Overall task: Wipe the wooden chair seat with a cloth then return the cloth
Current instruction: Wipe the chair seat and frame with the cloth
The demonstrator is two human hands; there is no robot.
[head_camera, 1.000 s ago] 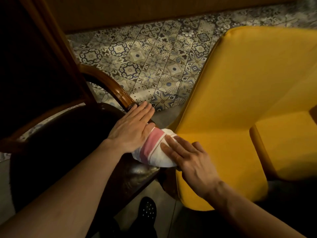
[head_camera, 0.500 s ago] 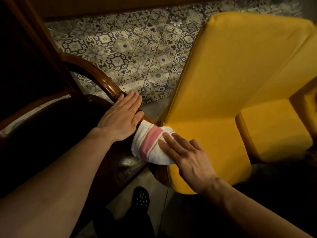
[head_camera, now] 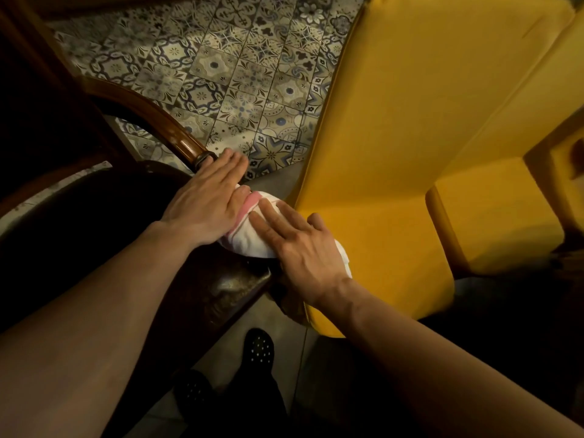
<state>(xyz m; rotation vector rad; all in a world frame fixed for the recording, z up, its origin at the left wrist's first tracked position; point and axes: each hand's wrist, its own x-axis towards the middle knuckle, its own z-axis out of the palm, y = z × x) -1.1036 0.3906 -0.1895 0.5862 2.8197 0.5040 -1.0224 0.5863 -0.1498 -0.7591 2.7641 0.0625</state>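
Observation:
A white cloth with a pink stripe lies bunched on the right front corner of the dark wooden chair seat. My left hand lies flat with fingers together, covering the cloth's left part and the base of the curved wooden armrest. My right hand presses flat on top of the cloth, fingers spread and pointing up-left. Most of the cloth is hidden under the two hands. The seat's left part is in deep shadow.
A yellow upholstered chair stands close on the right, its seat edge touching the cloth area. Patterned floor tiles lie beyond. My dark shoes stand below the seat's front edge. A dark wooden chair back fills the left.
My right hand has slid up-left further onto the cloth, covering more of it. The two hands are closer together and the cloth is more bunched. The camera has tilted slightly.

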